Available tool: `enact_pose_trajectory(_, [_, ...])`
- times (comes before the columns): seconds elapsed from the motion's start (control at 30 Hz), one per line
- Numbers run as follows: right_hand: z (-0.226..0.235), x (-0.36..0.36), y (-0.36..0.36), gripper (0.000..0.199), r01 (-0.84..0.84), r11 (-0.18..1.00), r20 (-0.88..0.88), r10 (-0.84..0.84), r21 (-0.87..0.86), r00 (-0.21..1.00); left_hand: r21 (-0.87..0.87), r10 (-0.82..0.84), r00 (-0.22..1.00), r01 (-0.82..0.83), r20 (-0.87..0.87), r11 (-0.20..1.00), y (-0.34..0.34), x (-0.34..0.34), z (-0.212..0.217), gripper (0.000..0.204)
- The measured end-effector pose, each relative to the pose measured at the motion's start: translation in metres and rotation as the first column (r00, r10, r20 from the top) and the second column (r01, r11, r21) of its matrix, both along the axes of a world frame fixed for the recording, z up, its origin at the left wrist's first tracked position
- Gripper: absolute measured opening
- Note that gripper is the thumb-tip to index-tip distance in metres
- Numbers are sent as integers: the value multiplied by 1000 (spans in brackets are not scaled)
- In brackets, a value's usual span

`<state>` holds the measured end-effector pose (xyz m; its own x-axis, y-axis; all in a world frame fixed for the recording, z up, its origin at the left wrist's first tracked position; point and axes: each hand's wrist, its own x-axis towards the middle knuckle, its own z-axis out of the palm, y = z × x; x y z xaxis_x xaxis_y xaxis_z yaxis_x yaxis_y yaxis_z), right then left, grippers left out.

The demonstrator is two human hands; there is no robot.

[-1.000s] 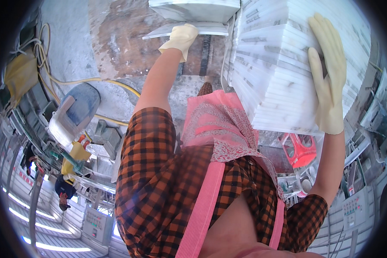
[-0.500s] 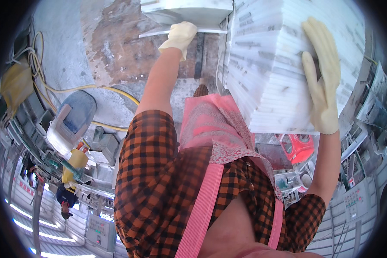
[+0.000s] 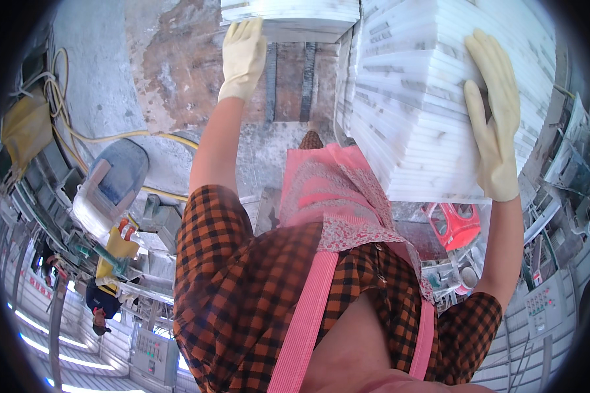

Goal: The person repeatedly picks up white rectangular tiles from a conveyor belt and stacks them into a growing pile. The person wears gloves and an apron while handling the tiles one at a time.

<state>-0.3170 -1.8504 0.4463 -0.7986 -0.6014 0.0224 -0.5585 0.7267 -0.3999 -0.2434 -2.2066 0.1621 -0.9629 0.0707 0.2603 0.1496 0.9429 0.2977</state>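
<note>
Cream rubber gloves cover both my hands. My left hand (image 3: 244, 57) reaches far forward, its fingers stretched out at the left end of a smaller stack of white slabs (image 3: 292, 12). The fingertips meet the near edge of that stack; whether they press on it I cannot tell. On the right, a tall stack of white, grey-veined slabs (image 3: 400, 111) shows its many layered edges. My right hand (image 3: 495, 118) lies flat on top of this stack, thumb apart from the fingers, gripping nothing.
Two dark strips (image 3: 308, 78) run along the brown-stained floor below the smaller stack. A yellow hose (image 3: 137, 133) curls at the left near a blue-grey chair (image 3: 119, 169). A red plastic stool (image 3: 453, 226) stands behind the tall stack. A co-worker (image 3: 103, 304) is at the far lower left.
The thin slab under my left hand has moved forward against the smaller stack. My left hand has shifted left and forward, its fingers now straightened. My right hand stays on the tall stack.
</note>
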Motion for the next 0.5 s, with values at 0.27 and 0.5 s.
enact_pose_trajectory(0.27, [4, -7, 6, 43, -12, 991, 17, 10, 133, 1000, 675, 344, 612, -732, 712, -95, -46, 68, -26, 54])
enact_pose_trajectory(0.5, [-4, -10, 7, 48, 39, 955, 82, -65, 293, 995, 621, 232, 579, -757, 782, -204, -112, 55, -142, 71])
